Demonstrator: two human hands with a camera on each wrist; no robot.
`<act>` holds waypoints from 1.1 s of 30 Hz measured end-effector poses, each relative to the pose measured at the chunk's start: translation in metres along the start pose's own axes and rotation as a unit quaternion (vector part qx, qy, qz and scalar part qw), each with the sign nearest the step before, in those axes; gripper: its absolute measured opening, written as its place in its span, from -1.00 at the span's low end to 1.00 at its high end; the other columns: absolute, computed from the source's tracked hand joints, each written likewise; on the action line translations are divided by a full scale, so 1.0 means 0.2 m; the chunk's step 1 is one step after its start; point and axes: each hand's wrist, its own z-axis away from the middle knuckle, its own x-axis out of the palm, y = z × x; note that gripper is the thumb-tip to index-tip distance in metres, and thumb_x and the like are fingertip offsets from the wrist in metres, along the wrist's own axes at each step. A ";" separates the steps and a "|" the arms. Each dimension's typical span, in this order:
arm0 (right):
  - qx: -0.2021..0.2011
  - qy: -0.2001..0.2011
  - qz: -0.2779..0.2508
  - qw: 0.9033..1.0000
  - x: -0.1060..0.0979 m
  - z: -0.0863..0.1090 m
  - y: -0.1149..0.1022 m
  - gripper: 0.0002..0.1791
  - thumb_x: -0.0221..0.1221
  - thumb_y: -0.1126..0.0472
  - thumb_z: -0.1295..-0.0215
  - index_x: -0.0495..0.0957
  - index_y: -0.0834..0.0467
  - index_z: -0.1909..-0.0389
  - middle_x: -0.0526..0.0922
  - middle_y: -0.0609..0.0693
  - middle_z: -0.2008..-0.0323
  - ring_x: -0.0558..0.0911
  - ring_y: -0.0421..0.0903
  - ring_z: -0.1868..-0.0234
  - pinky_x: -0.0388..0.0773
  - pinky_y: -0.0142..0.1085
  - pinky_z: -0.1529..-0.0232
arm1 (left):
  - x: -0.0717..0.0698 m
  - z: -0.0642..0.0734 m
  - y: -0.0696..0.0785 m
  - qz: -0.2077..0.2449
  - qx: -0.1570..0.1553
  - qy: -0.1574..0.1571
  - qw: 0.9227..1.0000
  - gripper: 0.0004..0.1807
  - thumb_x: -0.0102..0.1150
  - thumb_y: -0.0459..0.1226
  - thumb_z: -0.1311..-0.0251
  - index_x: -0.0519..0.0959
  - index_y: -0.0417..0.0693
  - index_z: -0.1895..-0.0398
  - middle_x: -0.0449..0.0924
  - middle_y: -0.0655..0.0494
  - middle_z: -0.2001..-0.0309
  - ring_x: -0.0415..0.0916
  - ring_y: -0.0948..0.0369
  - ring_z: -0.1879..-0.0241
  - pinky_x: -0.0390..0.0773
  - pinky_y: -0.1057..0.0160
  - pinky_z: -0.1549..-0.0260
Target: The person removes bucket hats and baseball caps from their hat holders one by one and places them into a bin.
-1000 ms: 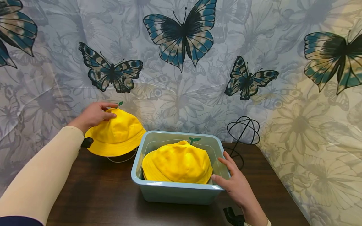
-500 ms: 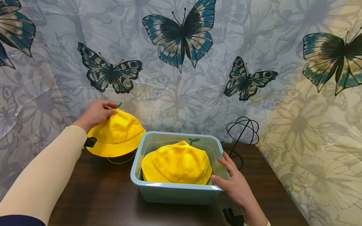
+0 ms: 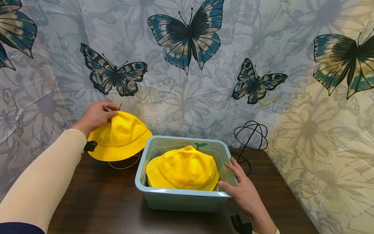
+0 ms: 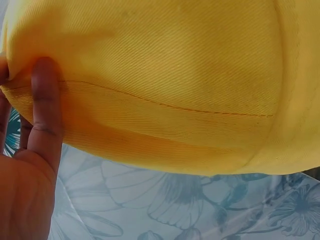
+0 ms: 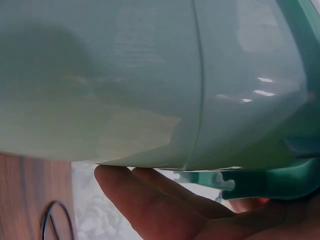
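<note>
In the head view, my left hand (image 3: 96,117) pinches the crown of a yellow bucket hat (image 3: 121,138) near its green sprout tip. The left wrist view shows the thumb pressed along the hat's cloth (image 4: 165,60). Below the brim, part of a thin pale wire ring (image 3: 124,167) shows. A light blue plastic basin (image 3: 187,193) stands at the middle of the table, with a second yellow sprout hat (image 3: 187,167) inside. My right hand (image 3: 243,187) holds the basin's right rim. In the right wrist view, fingers (image 5: 155,205) lie against the basin's outer wall (image 5: 125,90).
Behind the basin's right side stands a black wire hat stand (image 3: 251,135) with a round top. The dark wooden table (image 3: 96,201) ends at a right edge. A patterned butterfly cloth (image 3: 187,97) hangs close behind the table.
My left hand has risen slightly and shifted a little left with the hat. The sprout now shows edge-on. My right hand and the basin have stayed in place.
</note>
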 end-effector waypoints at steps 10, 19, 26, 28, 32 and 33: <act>-0.009 0.002 0.003 1.000 0.00 0.00 0.01 -0.16 0.32 -0.12 -0.27 0.29 0.19 -0.45 -0.10 -0.02 -0.58 -0.01 0.26 -0.50 0.06 0.42 -0.24 | -0.03 0.02 0.00 0.010 0.002 0.013 1.000 -0.64 0.09 -0.27 -0.47 0.51 -0.22 -0.24 0.41 -0.24 -0.10 0.46 -0.13 0.04 0.56 -0.06 -0.02; -0.002 0.006 0.003 1.000 0.01 0.00 0.02 -0.13 0.32 -0.15 -0.25 0.29 0.20 -0.45 -0.09 -0.06 -0.58 -0.01 0.24 -0.50 0.03 0.43 -0.25 | -0.08 0.01 -0.01 0.060 -0.019 0.008 0.998 -0.58 0.08 -0.31 -0.46 0.43 -0.25 -0.32 0.35 -0.30 -0.18 0.46 -0.20 -0.05 0.53 -0.06 -0.03; 0.004 0.002 -0.002 1.000 0.01 0.00 0.01 -0.13 0.33 -0.14 -0.25 0.28 0.20 -0.45 -0.11 -0.07 -0.58 -0.04 0.23 -0.51 0.02 0.42 -0.26 | -0.09 0.02 0.00 0.086 -0.024 0.010 0.996 -0.57 0.09 -0.33 -0.45 0.42 -0.25 -0.33 0.37 -0.27 -0.21 0.47 -0.15 -0.06 0.59 0.07 0.04; 0.001 0.002 -0.001 1.000 0.00 0.00 0.00 -0.14 0.33 -0.13 -0.26 0.28 0.20 -0.45 -0.11 -0.05 -0.58 -0.03 0.24 -0.51 0.03 0.42 -0.26 | -0.09 0.02 0.00 0.090 -0.025 0.013 0.996 -0.57 0.10 -0.33 -0.45 0.42 -0.25 -0.32 0.38 -0.26 -0.22 0.47 -0.15 -0.07 0.61 0.13 0.08; -0.002 -0.001 0.002 1.000 0.00 0.00 0.00 -0.16 0.32 -0.11 -0.27 0.28 0.20 -0.45 -0.12 -0.04 -0.58 -0.03 0.25 -0.50 0.04 0.42 -0.25 | -0.09 0.01 0.01 0.091 -0.021 0.018 0.995 -0.58 0.11 -0.33 -0.44 0.43 -0.26 -0.30 0.39 -0.25 -0.21 0.47 -0.14 -0.05 0.64 0.22 0.16; -0.002 -0.001 0.002 1.000 0.00 0.00 0.00 -0.16 0.32 -0.11 -0.27 0.28 0.20 -0.45 -0.11 -0.04 -0.58 -0.03 0.25 -0.50 0.04 0.42 -0.25 | -0.09 0.01 0.01 0.092 -0.020 0.019 0.995 -0.59 0.11 -0.33 -0.44 0.44 -0.25 -0.30 0.39 -0.25 -0.20 0.47 -0.13 -0.05 0.65 0.24 0.17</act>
